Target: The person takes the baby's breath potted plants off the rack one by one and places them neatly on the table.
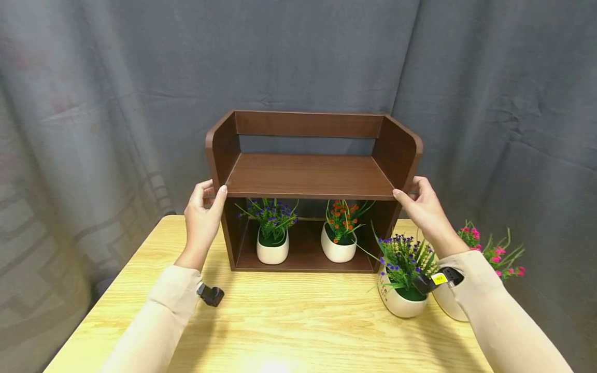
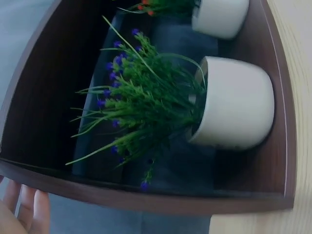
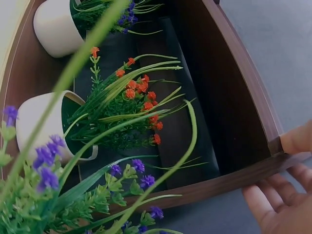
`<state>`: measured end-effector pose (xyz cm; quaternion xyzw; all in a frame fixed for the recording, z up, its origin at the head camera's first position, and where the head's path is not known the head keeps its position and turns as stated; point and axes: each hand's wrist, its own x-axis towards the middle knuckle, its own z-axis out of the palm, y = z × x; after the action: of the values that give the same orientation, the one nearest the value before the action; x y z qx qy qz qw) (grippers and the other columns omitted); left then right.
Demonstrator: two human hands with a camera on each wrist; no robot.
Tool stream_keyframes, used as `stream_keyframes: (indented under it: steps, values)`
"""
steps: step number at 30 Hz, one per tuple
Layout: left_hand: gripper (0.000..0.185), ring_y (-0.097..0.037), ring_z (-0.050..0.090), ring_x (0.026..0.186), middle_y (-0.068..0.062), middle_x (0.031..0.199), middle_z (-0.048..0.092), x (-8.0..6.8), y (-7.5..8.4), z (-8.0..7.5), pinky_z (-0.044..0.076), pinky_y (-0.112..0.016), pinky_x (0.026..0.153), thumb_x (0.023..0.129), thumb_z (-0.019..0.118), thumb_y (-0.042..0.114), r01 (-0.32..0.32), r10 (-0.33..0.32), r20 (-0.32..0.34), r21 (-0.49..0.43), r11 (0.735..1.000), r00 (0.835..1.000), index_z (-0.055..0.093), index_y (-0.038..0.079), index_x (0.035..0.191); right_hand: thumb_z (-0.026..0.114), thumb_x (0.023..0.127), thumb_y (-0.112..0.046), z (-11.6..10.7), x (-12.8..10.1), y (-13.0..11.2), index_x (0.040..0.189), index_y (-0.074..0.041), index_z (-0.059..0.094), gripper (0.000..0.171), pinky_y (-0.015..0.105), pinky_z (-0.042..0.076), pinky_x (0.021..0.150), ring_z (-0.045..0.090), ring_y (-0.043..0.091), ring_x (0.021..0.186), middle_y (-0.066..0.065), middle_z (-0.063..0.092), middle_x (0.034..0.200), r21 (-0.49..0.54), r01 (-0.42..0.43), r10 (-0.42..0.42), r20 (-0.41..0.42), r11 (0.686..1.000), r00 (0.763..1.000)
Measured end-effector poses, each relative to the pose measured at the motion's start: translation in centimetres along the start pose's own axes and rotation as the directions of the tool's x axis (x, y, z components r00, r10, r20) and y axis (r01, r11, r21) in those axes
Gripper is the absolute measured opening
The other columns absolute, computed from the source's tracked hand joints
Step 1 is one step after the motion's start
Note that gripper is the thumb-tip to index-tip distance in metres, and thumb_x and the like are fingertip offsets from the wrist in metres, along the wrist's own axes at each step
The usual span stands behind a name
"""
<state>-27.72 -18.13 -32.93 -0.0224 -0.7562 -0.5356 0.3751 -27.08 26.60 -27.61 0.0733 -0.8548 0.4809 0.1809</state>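
Both hands grip the brown shelf (image 1: 308,176) on the bench (image 1: 280,321) — left hand (image 1: 202,212), right hand (image 1: 422,204) — fingers curled round its side panels.

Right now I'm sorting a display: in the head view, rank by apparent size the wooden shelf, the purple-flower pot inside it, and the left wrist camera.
1. Wooden shelf, by far the largest.
2. Purple-flower pot inside the shelf.
3. Left wrist camera, the smallest, though nearer the lens.

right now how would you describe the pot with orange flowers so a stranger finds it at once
Look at the brown shelf on the wooden table, held at each end by a hand. In its lower compartment stand two white pots; take the right one. Its flowers are orange-red, while its neighbour has purple ones.
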Motion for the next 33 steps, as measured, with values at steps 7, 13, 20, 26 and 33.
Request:
stream_keyframes:
  steps: [7, 13, 20, 26, 33]
  values:
    - [0.040, -0.018, 0.055, 0.096, -0.011, 0.119, 0.061, -0.1, 0.3, -0.4, 0.044, -0.025, 0.071, 0.100, 0.063, 0.034, -0.029, 0.027, 0.059, 0.036, 0.999, 0.998, 0.059, 0.008, 0.130, 0.054, 0.103, -0.025, -0.2, 0.0, 0.2, 0.137, 0.007, 0.032, 0.051, 0.023, 0.038, 0.063, 0.044, 0.011, 0.078, 0.011, 0.043, 0.103, 0.008, 0.014, -0.015, 0.018, 1.000, 1.000]
    - [0.042, -0.012, 0.053, 0.099, -0.005, 0.121, 0.059, -0.9, 0.2, -1.1, 0.044, -0.023, 0.073, 0.098, 0.066, 0.029, -0.024, 0.023, 0.088, 0.015, 1.000, 0.996, 0.056, 0.012, 0.135, 0.054, 0.104, -0.025, 0.0, 0.0, 0.4, 0.135, 0.007, 0.032, 0.049, 0.026, 0.035, 0.059, 0.041, 0.012, 0.073, 0.011, 0.041, 0.097, -0.001, 0.022, -0.022, 0.031, 1.000, 0.999]
    - [0.045, -0.014, 0.054, 0.105, -0.005, 0.123, 0.057, -2.0, 0.4, -1.6, 0.046, -0.022, 0.079, 0.095, 0.070, 0.017, -0.043, 0.047, 0.078, -0.058, 0.997, 0.996, 0.056, 0.013, 0.138, 0.054, 0.104, -0.027, -0.1, -0.1, 0.3, 0.136, 0.006, 0.032, 0.051, 0.027, 0.034, 0.060, 0.039, 0.015, 0.074, 0.011, 0.040, 0.099, -0.016, 0.028, -0.028, 0.033, 0.999, 0.999]
    - [0.043, -0.024, 0.058, 0.103, -0.017, 0.119, 0.060, -2.0, 0.5, -1.5, 0.047, -0.017, 0.078, 0.091, 0.069, -0.001, -0.165, 0.165, -0.009, -0.085, 0.983, 0.986, 0.060, 0.003, 0.132, 0.054, 0.104, -0.027, -0.1, 0.1, 0.4, 0.134, 0.006, 0.032, 0.049, 0.027, 0.034, 0.062, 0.040, 0.016, 0.078, 0.011, 0.040, 0.099, -0.025, 0.020, -0.019, 0.028, 0.999, 0.999]
    - [0.042, -0.015, 0.061, 0.097, -0.016, 0.117, 0.061, -2.3, 0.9, -0.8, 0.049, -0.019, 0.079, 0.089, 0.070, -0.006, -0.207, 0.223, 0.056, -0.201, 0.957, 0.973, 0.062, 0.002, 0.130, 0.053, 0.104, -0.025, -0.2, 0.2, 0.7, 0.135, 0.006, 0.033, 0.048, 0.027, 0.034, 0.061, 0.038, 0.016, 0.077, 0.011, 0.039, 0.098, -0.026, 0.036, -0.036, 0.017, 0.999, 0.999]
